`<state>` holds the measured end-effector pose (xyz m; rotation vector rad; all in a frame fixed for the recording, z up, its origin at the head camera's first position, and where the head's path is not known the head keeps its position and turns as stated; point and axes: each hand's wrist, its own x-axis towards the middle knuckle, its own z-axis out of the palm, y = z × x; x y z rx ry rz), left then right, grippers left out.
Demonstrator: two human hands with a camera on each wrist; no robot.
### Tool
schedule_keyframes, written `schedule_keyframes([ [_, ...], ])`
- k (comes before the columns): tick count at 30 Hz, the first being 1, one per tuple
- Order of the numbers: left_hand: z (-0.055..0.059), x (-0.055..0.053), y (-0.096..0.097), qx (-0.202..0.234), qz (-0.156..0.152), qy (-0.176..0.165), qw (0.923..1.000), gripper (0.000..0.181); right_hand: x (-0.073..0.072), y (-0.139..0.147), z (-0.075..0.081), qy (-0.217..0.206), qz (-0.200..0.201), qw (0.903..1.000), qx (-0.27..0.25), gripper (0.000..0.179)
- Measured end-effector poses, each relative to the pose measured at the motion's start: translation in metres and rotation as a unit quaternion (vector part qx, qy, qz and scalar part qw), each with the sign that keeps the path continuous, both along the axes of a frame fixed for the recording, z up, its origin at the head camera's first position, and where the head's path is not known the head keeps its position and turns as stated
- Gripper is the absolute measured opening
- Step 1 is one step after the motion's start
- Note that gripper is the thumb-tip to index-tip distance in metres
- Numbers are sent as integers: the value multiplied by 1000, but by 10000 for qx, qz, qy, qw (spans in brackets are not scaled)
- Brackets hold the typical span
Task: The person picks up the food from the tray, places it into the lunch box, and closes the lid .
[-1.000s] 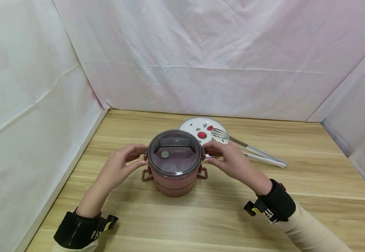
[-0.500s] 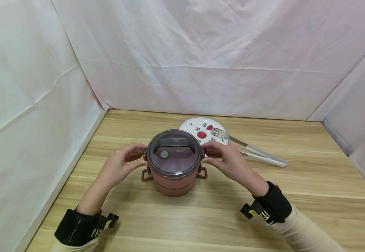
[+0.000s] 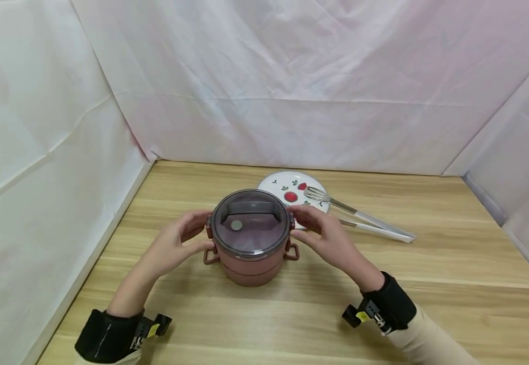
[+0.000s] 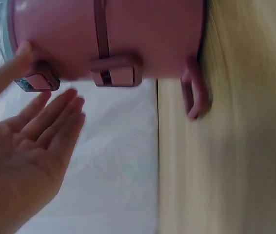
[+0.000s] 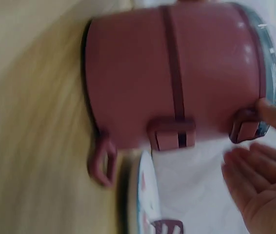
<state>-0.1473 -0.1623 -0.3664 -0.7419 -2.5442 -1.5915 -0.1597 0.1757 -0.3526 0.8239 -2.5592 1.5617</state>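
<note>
In the head view a round, dusky-pink stacked lunch box [image 3: 251, 268] stands on the wooden table, its clear grey lid [image 3: 257, 238] in place with a raised handle across it. My left hand [image 3: 168, 248] is at its left side. In the left wrist view, the thumb reaches the upper side latch [image 4: 39, 80], while the other fingers extend behind it. My right hand [image 3: 332, 241] mirrors this, its thumb at the right upper latch [image 5: 247, 127] and its fingers spread beyond. A second clip [image 5: 174, 134] sits at the middle seam, and a loop handle [image 5: 104, 163] lower down.
Behind the lunch box lies a white plate [image 3: 275, 183] with red fruit print, partly hidden by the box and my right hand. Tongs [image 3: 360, 215] with a slotted metal head and pale handles rest across its right side. White cloth [image 3: 282, 132] walls the table's back and sides.
My left thumb has slid down from the upper latch area toward the loop handle. My right hand has shifted slightly left, and its wrist has dropped. The lunch box stays put.
</note>
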Motion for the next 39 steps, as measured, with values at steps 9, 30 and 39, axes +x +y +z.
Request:
schedule_keyframes([
  [9,3,13,41,1819,34,-718,9807,50,12,-21,-4,-715,308,9904,-1142,56],
  [30,-8,14,72,2076,966,-467,9723,49,19,-36,-17,-814,-61,9898,-1165,57],
  [39,-24,15,69,2065,1130,-1393,9619,60,18,-31,-29,-1668,26,9764,-1369,59],
])
